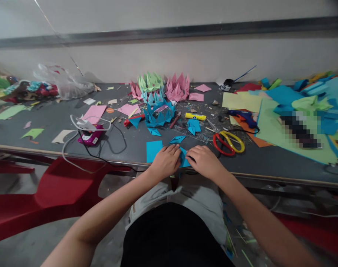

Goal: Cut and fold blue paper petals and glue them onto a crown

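**Both hands meet on blue paper at the near edge**

The left hand [166, 161] and the right hand [203, 159] rest on a sheet [183, 157] of blue paper at the near edge of the grey surface [135, 144], one at each side of it. The fingers of both are bent down onto the paper and partly hide it; whether either grip is closed on the sheet or only pressing it, I cannot tell.

Just left of the left hand lies a blue square [153, 150]. Beyond the hands are a folded piece [177, 139], a second piece [154, 132] and a larger blue fold [194, 126]. Behind these stands a blue crown [159, 116], with a light blue crown [153, 97], a green crown [150, 82] and a pink crown [178, 89] farther back.

A yellow glue stick [196, 116] lies beyond the larger fold. Scissors [228, 144] with a red and a yellow handle lie to the right of the right hand, and a blue glue gun [245, 118] lies behind them. Coloured sheets [271, 128] are heaped at far right. To the left are a purple power strip [91, 138] and a looping white cable [65, 152]; a clear bag [71, 88] sits near the wall [115, 59]. Paper scraps are scattered around, and a red chair [57, 181] stands at lower left.
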A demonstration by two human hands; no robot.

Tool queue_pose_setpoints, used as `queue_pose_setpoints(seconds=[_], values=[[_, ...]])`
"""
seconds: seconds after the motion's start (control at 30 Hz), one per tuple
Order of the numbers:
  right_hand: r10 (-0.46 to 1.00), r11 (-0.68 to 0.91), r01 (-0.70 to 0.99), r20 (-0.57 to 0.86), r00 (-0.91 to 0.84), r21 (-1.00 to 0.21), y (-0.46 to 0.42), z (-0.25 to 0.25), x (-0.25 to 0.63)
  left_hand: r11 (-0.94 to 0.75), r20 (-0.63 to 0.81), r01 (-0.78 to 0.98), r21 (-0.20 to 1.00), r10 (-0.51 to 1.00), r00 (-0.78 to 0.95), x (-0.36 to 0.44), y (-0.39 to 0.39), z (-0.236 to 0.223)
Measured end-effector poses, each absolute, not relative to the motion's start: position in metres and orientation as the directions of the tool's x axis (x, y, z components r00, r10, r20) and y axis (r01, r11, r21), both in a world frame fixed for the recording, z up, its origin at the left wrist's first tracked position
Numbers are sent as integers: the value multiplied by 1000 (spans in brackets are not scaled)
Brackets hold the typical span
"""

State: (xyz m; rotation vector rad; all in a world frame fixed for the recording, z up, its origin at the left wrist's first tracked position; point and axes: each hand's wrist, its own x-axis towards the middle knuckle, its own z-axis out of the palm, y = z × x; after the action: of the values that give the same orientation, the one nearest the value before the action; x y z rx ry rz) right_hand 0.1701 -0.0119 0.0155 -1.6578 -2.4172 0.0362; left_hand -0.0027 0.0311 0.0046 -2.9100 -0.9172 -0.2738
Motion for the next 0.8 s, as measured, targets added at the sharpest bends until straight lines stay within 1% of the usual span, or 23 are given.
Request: queue_pose_setpoints(seconds=[0.1, 0.17, 0.27, 0.47, 0.6, 0.7, 0.8], values=[[948, 310, 920, 156, -278, -242, -1, 13, 169, -810, 208, 587, -1, 574, 792, -5, 30, 4], [955, 287, 920, 150, -254, -266, 7, 10, 165, -801, 213, 598, 6, 586, 782, -6, 29, 4], [955, 290, 930, 134, -266, -227, 15, 6, 160, -793, 202, 608, 38, 602, 772, -6, 27, 4], [956, 272, 952, 150, -251, -143, 14, 4, 157, -762, 213, 625, 170, 648, 731, -10, 18, 7], [955, 278, 955, 139, -262, -108, 12, 4, 157, -725, 185, 652, 223, 688, 702, -21, 9, 13], [956, 274, 956, 138, -259, -106, 13, 4, 157, -733, 165, 634, 247, 676, 718, -33, 5, 16], [953, 286, 948, 149, -265, -141, 14, 3, 158, -753, 147, 606, 258, 650, 745, -39, 6, 19]])
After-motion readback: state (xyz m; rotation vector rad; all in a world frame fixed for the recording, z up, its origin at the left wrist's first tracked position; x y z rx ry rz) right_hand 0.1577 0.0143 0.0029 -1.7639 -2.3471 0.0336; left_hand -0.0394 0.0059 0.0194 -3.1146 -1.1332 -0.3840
